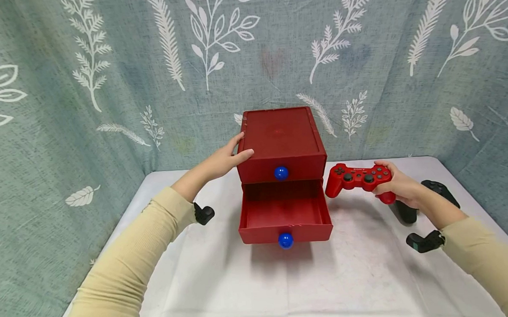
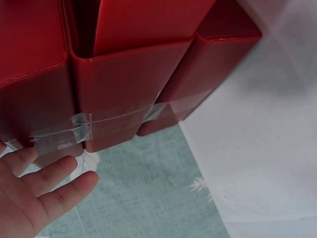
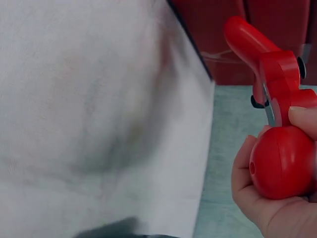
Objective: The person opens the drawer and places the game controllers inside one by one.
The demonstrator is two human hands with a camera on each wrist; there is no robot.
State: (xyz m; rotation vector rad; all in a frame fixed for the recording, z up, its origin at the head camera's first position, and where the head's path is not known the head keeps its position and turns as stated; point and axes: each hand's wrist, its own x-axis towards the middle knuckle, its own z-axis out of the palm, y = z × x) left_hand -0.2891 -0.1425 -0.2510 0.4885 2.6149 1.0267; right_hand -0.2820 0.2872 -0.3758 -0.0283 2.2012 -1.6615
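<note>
A red game controller (image 1: 359, 178) is gripped by its right end in my right hand (image 1: 397, 186), above the table to the right of the red drawer unit (image 1: 278, 134). In the right wrist view the fingers wrap round one rounded grip of the controller (image 3: 280, 161). My left hand (image 1: 226, 159) lies with straight fingers at the upper left side of the unit, thumb over its top front edge. Its fingers (image 2: 74, 191) spread beside the taped red side in the left wrist view. The unit's lower drawer (image 1: 284, 216), with a blue knob (image 1: 285, 241), is pulled out and bare inside.
A black game controller (image 1: 440, 190) lies on the white table (image 1: 353, 277), partly hidden behind my right hand and forearm. The upper drawer, with its own blue knob (image 1: 281, 173), is closed. A green leaf-patterned curtain (image 1: 274, 49) hangs behind and at both sides.
</note>
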